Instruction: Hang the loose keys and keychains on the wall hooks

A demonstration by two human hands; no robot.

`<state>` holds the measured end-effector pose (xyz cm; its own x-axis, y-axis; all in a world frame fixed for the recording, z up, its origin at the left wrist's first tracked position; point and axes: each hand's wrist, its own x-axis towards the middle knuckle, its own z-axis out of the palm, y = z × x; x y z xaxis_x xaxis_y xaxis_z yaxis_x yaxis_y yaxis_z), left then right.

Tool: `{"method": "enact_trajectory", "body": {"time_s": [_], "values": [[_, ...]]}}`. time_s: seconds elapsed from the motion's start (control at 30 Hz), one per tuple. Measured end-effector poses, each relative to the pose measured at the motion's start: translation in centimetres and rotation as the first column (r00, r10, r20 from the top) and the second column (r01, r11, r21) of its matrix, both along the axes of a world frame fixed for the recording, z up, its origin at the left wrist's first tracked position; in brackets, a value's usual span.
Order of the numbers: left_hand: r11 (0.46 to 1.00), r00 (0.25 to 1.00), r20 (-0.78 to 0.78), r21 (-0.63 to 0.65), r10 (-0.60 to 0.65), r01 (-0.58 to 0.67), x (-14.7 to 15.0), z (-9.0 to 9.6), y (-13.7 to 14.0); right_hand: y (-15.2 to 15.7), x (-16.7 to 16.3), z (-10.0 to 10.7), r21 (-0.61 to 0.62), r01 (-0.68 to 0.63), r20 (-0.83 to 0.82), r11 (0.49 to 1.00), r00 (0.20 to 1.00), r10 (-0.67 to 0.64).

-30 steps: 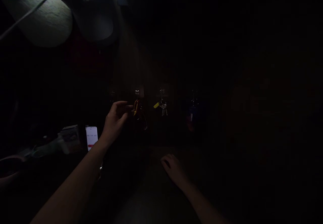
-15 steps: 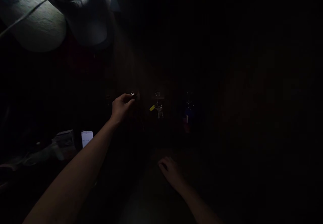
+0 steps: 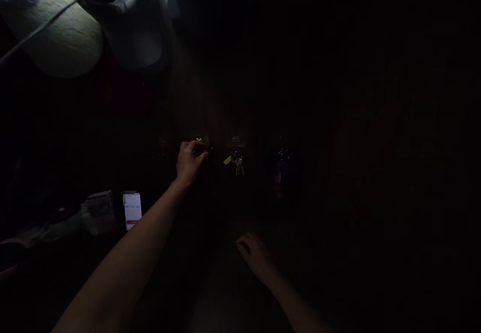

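1. The scene was very dark; only a few things could be made out.
2. The left hand (image 3: 191, 160) was raised to a small metal wall hook (image 3: 198, 140), fingers curled with thumb and forefinger pinched together just below it. What lay in that grip could not be told; a thin dark sliver stuck out from the fingertips towards the right.
3. Just to the right of that hand, a bunch of silver keys with a yellow tag (image 3: 235, 160) hung from a second hook (image 3: 235, 138), apart from the fingers.
4. Farther right, a dark blue and red keyring (image 3: 280, 173) hung from a third hook, hardly visible.
5. The right hand (image 3: 254, 254) lay low and near the middle, palm down, fingers loosely bent, grasping nothing, on a dark surface too dim to name.
6. At the left, a white phone with a lit screen (image 3: 132, 210) stood upright beside a pale box (image 3: 99, 204).
7. Two pale caps (image 3: 56, 32) hung at the upper left.
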<state>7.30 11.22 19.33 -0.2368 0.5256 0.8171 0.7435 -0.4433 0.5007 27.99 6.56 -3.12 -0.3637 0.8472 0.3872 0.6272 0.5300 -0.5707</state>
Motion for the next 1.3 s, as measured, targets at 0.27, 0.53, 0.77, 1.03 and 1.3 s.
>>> {"method": "enact_trajectory", "body": {"time_s": [0.27, 0.53, 0.77, 1.03, 1.3], "values": [[0.993, 0.986, 0.165, -0.119, 0.004, 0.016, -0.2, -3.2, -1.3, -0.1, 0.1, 0.1, 0.003, -0.008, 0.002, 1.0, 1.0, 0.008], [0.985, 0.945, 0.327, -0.163, 0.003, 0.053, -1.0, -7.6, -3.5, -0.1, 0.2, -0.1, 0.013, -0.04, -0.025, 0.999, 0.999, 0.04], [0.96, 0.919, 0.39, -0.233, -0.054, 0.155, -2.2, -13.2, -6.0, -0.2, 0.3, -0.2, 0.013, -0.024, 0.009, 1.0, 1.0, 0.024], [0.929, 0.951, 0.302, -0.332, -0.06, 0.164, -4.3, -18.0, -8.9, 0.1, 0.3, -0.9, 0.032, -0.045, 0.008, 0.998, 0.999, 0.044], [0.896, 0.994, 0.1, -0.436, -0.048, 0.088, -7.1, -20.2, -11.7, -0.2, 0.3, 0.0, -0.016, -0.049, 0.027, 0.999, 0.998, 0.049]]}}
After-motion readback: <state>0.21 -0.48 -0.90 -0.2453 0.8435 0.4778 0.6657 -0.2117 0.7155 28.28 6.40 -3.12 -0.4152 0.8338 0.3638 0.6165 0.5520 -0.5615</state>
